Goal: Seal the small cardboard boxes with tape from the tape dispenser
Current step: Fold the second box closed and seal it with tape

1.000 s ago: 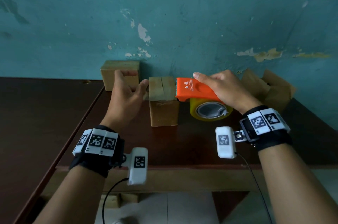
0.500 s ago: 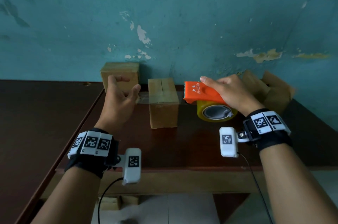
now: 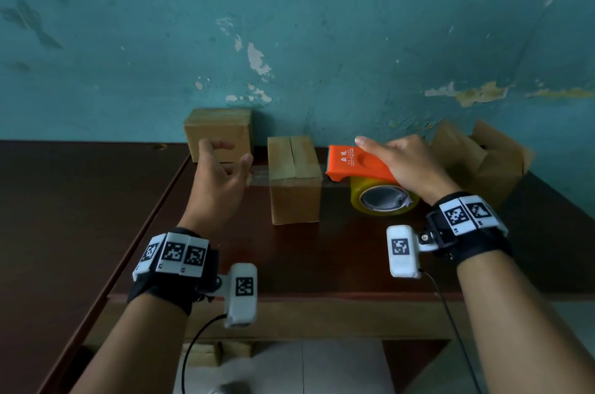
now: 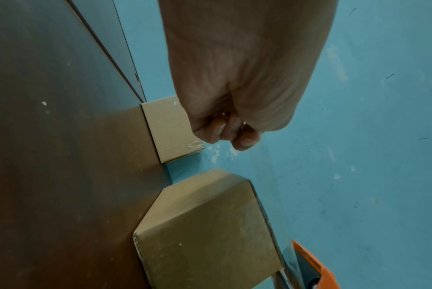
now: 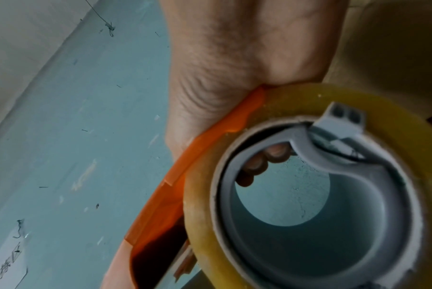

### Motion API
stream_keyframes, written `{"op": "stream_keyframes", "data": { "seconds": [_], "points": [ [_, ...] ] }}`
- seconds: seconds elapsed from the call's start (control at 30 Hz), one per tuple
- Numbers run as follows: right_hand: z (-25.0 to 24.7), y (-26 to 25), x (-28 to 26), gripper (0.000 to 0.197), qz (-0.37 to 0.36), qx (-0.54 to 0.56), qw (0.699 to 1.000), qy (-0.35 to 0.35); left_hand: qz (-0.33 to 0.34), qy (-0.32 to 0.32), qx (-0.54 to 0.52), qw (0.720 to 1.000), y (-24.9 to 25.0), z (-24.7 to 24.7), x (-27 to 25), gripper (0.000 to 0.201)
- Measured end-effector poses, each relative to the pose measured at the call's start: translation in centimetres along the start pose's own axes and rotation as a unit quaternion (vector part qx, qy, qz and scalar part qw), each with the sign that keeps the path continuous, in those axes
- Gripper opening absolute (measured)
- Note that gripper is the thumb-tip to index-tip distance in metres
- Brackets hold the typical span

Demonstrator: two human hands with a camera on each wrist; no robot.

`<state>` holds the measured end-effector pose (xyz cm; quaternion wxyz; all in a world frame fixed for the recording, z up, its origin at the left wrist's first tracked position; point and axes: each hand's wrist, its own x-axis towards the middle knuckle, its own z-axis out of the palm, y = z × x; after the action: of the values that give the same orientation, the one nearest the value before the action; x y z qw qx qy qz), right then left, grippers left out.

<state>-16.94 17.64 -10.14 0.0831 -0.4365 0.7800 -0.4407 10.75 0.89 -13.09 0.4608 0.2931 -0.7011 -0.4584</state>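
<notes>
The right hand [image 3: 409, 165] is wrapped over the top of the orange tape dispenser [image 3: 360, 163], fingers curled round its body with the forefinger laid along the top toward the toothed edge, and holds it just right of the middle box [image 3: 294, 181]. The left hand [image 3: 219, 174] hangs in the air on the other side of that box, thumb and fingers loosely curled toward each other; a strip of clear tape [image 3: 260, 172] seems to run from it across the box top to the dispenser, so it is probably pinching the free end, though the pinch itself is not plain in either view. Held this way, the two hands would keep the strip taut above the flap seam, ready to be pressed down and cut.

The middle box stands on the dark bench [image 3: 322, 252], its two top flaps closed with the seam running near to far. The yellowish roll [image 3: 383, 197] sits under the dispenser's orange shell. A second box [image 3: 219, 131] rests far left against the teal wall [image 3: 289, 23], with clear tape showing on one corner in the left wrist view. At far right an open box [image 3: 483, 158] waits with its flaps up.
</notes>
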Motion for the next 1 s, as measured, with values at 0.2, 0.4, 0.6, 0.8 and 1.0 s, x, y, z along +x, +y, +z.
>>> {"op": "stream_keyframes", "data": {
  "seconds": [0.2, 0.4, 0.6, 0.8, 1.0],
  "points": [
    [0.5, 0.7, 0.3, 0.085, -0.001, 0.004, 1.0, -0.006, -0.017, -0.007, 0.003, 1.0, -0.4, -0.1, 0.0, 0.032],
    [0.8, 1.1, 0.4, 0.081, 0.002, 0.007, 1.0, -0.01, -0.031, -0.008, 0.005, 0.999, -0.9, 0.0, 0.0, 0.032],
    [1.1, 2.0, 0.4, 0.098, 0.02, 0.01, 0.999, -0.023, -0.036, -0.021, 0.01, 0.999, -1.3, 0.4, -0.2, 0.028],
    [1.2, 2.0, 0.2, 0.105, 0.03, 0.014, 0.999, -0.034, -0.064, -0.019, 0.004, 0.998, -1.5, 0.7, -0.1, 0.024],
    [1.1, 1.7, -0.2, 0.071, 0.027, -0.001, 0.999, -0.03, -0.097, -0.021, -0.008, 0.995, -0.6, 1.3, -0.6, 0.032]
  ]
}}
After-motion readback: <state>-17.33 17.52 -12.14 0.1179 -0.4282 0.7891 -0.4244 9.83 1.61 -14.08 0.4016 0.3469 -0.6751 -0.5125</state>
